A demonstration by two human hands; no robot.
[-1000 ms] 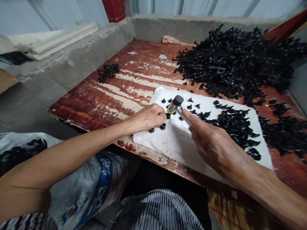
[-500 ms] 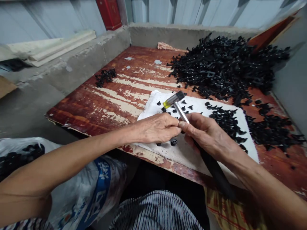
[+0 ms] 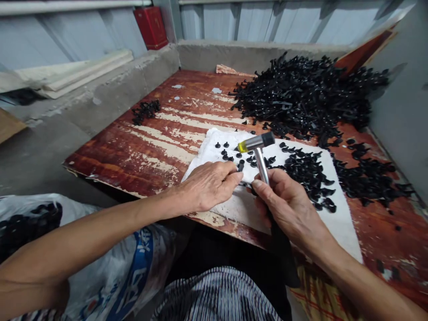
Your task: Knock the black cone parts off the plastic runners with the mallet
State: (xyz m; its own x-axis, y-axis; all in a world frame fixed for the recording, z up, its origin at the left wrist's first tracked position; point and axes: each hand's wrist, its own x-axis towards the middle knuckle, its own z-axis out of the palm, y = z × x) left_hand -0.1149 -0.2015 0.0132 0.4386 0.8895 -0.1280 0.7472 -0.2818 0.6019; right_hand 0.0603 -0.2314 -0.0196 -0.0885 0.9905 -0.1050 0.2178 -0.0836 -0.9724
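Observation:
My right hand (image 3: 284, 196) is closed round a mallet (image 3: 261, 165) with a metal shaft, a dark handle, and a head that is yellow at one end and black at the other. A dark piece also shows by its fingertips, too small to make out. To its left, my left hand (image 3: 210, 183) pinches a small black plastic part (image 3: 240, 166) between thumb and fingers. Both hands are over a white cloth (image 3: 230, 207). Several small black round-based parts (image 3: 226, 145) stand on the cloth beyond my left hand, and a cluster of curved black pieces (image 3: 307, 169) lies to the right.
A large heap of black parts (image 3: 301, 98) covers the back right of the worn red-brown board (image 3: 113, 147). A smaller pile (image 3: 146, 111) lies at the left. Low concrete ledges (image 3: 100, 96) border the board. A plastic bag (image 3: 110, 263) with black parts stands at lower left.
My hands have moved apart, the left one shifting left with a black part now showing in its fingers. The mallet head has moved right and slightly down; the view has tilted a little.

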